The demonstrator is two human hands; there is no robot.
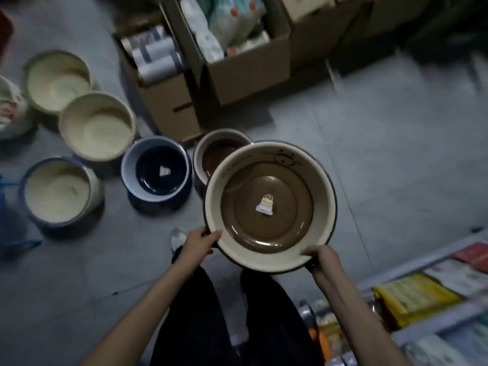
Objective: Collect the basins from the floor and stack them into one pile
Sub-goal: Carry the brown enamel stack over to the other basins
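I hold a round basin with a cream wall, a brown bottom and a small sticker in its middle, lifted above the floor in front of my legs. My left hand grips its near-left rim and my right hand grips its near-right rim. Just behind it on the floor stands a second brown basin, partly hidden by the held one. To the left stand a blue basin with a dark bottom, a blue-sided basin with a cream inside, and two cream basins.
Open cardboard boxes full of packaged goods stand on the grey floor behind the basins. A low shelf with packets runs along the lower right. A white bag lies at the far left. My dark-trousered legs fill the bottom centre.
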